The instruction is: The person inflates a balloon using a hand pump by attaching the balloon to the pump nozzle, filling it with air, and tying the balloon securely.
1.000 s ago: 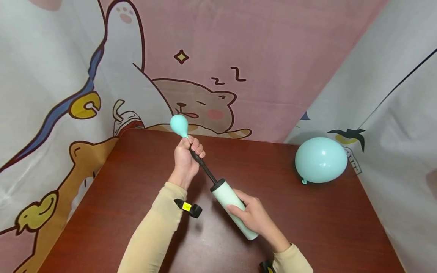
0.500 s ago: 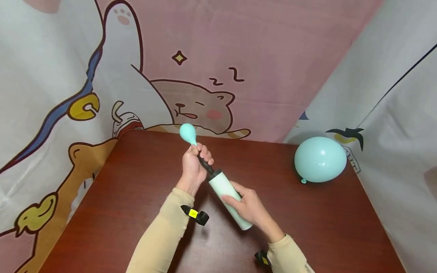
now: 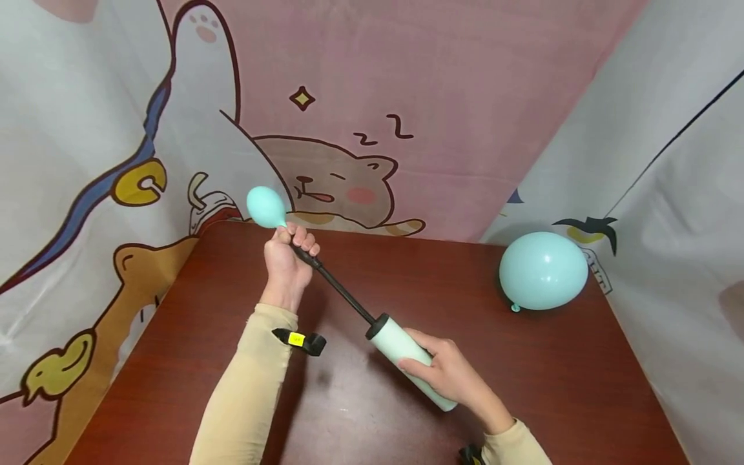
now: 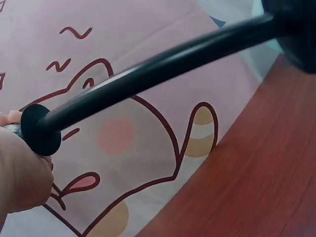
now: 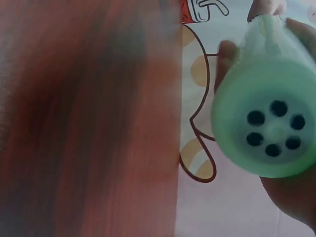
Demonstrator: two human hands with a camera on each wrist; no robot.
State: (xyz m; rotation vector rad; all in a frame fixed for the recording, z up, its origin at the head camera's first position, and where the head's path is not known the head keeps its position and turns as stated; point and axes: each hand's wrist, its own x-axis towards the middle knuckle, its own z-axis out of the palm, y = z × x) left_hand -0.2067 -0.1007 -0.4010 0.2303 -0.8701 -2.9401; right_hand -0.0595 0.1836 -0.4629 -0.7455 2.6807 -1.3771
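A hand balloon pump (image 3: 401,345) with a pale green barrel and a black rod (image 3: 347,294) slants across the middle of the head view. My left hand (image 3: 289,258) grips its black handle end and the neck of a small, partly filled turquoise balloon (image 3: 266,206). My right hand (image 3: 444,368) is wrapped around the barrel. The rod stands far out of the barrel. In the left wrist view the bare rod (image 4: 158,74) runs from the hand to the dark barrel cap. In the right wrist view the barrel's end face (image 5: 274,128) shows a ring of several dark holes.
A large, tied turquoise balloon (image 3: 543,271) lies at the back right of the brown table (image 3: 174,361). Printed cloth (image 3: 465,97) with cartoon animals hangs behind the table and along both sides.
The rod first slid into the barrel as the hands came together, then drew out as they parted, the left hand moving up and left. The small balloon looks slightly fuller.
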